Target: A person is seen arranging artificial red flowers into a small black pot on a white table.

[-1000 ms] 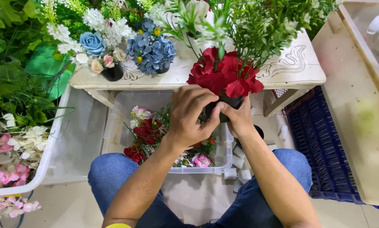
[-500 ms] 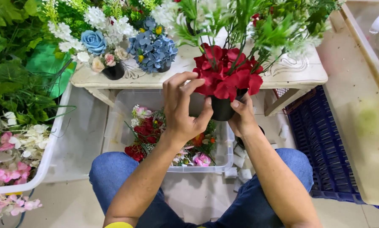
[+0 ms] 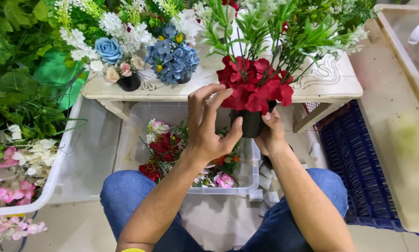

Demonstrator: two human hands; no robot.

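My right hand (image 3: 271, 134) grips a small black pot (image 3: 250, 123) from the right and below, holding it up in front of the white table (image 3: 330, 84). Red artificial flowers (image 3: 253, 88) with green and white sprigs fill the pot. My left hand (image 3: 208, 122) is beside the pot's left side, fingers spread and raised to the red blooms, thumb near the pot's rim. Below both hands lies a clear plastic bin (image 3: 246, 179) with loose red and pink artificial flowers (image 3: 165, 149).
On the table stand a black pot of blue rose and white flowers (image 3: 114, 53) and a blue hydrangea arrangement (image 3: 172, 58). A white tray with pink flowers (image 3: 18, 177) is at left, a dark blue crate (image 3: 358, 172) at right, and green foliage (image 3: 13, 70) at far left.
The pot with red flowers has been lifted higher and slightly right. My left hand came off the pot and opened, its fingers now reaching up at the blooms.
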